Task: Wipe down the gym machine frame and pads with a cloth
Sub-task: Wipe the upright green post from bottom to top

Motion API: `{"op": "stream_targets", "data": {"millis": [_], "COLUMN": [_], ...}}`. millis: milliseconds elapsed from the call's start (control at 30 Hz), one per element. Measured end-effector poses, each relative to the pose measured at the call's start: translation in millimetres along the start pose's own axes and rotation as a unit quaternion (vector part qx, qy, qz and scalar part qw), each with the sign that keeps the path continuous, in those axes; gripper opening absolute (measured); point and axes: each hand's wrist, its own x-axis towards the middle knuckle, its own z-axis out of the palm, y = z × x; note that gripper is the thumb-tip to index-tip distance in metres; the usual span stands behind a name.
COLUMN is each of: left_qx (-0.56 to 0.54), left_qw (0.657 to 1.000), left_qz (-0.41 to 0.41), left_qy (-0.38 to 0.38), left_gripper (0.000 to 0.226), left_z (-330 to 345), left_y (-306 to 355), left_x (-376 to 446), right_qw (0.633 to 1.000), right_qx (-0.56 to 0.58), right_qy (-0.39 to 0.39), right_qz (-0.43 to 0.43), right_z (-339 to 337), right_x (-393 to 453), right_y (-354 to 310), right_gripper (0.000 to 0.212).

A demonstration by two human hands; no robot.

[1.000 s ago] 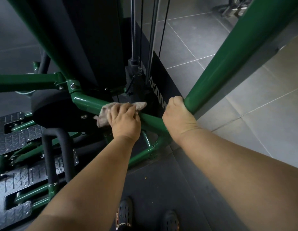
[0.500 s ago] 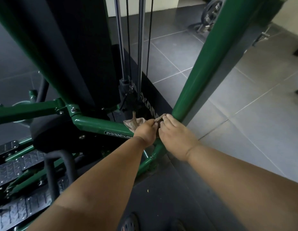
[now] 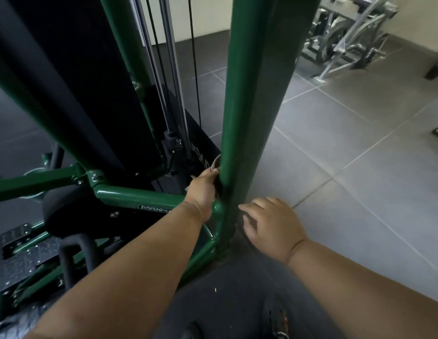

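Now: left hand [image 3: 203, 192] holds crumpled beige cloth [image 3: 215, 164] against inner face of upright green steel frame post [image 3: 240, 118] | right hand [image 3: 271, 222] loose-fingered, empty, beside post base | advice: wrap cloth around post, stroke upward with steady pressure.

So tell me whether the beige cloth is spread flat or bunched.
Bunched: the beige cloth is gripped in the left hand against the green upright post, mostly hidden.

Left hand [image 3: 203, 189] presses cloth [image 3: 215, 163] against post [image 3: 249, 106] — right hand [image 3: 271, 222] loose.
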Motion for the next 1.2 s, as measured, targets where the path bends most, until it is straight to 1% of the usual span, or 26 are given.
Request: {"op": "stream_targets", "data": {"millis": [100,167,233,267,300,333,367,400,433,533,567,600,667,733,833,933,1000,1067,1133,1200], "left_qx": [0.004,-0.013,-0.031,-0.023,-0.011,-0.009,-0.031,-0.061,-0.076,-0.089,-0.104,-0.117,-0.137,-0.142,-0.135,-0.175,-0.178,-0.133,-0.024,0.090], "left_qw": [0.999,0.996,0.991,0.990,0.991,0.994,0.994,0.990,0.984,0.967,0.965,0.966,0.970,0.969,0.965,0.958,0.958,0.966,0.977,0.977], "left_qz": [0.043,0.080,0.114,0.115,0.094,0.047,-0.004,-0.042,-0.054,-0.019,-0.011,0.000,0.013,0.027,0.064,0.045,0.039,0.044,0.052,0.044], "left_qy": [0.021,0.029,0.060,0.080,0.096,0.100,0.103,0.121,0.152,0.237,0.240,0.228,0.200,0.200,0.217,0.224,0.220,0.217,0.206,0.188], "left_gripper": [0.030,0.030,0.031,0.035,0.041,0.048,0.051,0.050,0.046,0.032,0.032,0.036,0.056,0.065,0.062,0.060,0.058,0.054,0.050,0.049], "left_z": [13,21,26,26,28,31,33,35,39,44,45,47,51,56,66,67,64,56,48,40], "left_y": [28,42,41,33,22,8,-7,-21,-30,-40,-39,-35,-27,-15,1,1,-2,-6,-7,-5], "left_x": [-19,-30,-38,-38,-41,-44,-47,-51,-57,-63,-66,-70,-78,-83,-88,-83,-77,-71,-69,-70], "right_qw": [0.997,0.991,0.981,0.975,0.971,0.968,0.965,0.962,0.959,0.949,0.947,0.944,0.939,0.938,0.929,0.920,0.912,0.906,0.904,0.908], "right_qx": [0.060,0.104,0.158,0.181,0.197,0.209,0.219,0.228,0.237,0.254,0.257,0.264,0.277,0.282,0.303,0.297,0.292,0.293,0.293,0.281], "right_qy": [-0.010,-0.005,-0.019,-0.030,-0.044,-0.059,-0.075,-0.090,-0.103,-0.150,-0.160,-0.165,-0.169,-0.171,-0.176,-0.218,-0.253,-0.271,-0.271,-0.264], "right_qz": [0.052,0.084,0.114,0.122,0.126,0.126,0.123,0.120,0.118,0.113,0.108,0.107,0.112,0.109,0.118,0.135,0.139,0.141,0.154,0.161], "right_z": [-17,-31,-44,-49,-52,-54,-55,-56,-56,-54,-54,-54,-55,-57,-58,-46,-33,-24,-19,-18], "right_x": [10,18,28,33,37,41,43,43,42,38,37,36,37,42,53,61,60,58,55,55], "right_y": [21,32,43,48,53,58,62,66,70,79,81,82,83,82,79,76,74,70,68,65], "right_gripper": [0.028,0.026,0.024,0.026,0.027,0.026,0.026,0.025,0.025,0.024,0.024,0.024,0.026,0.030,0.031,0.036,0.037,0.030,0.023,0.023]}}
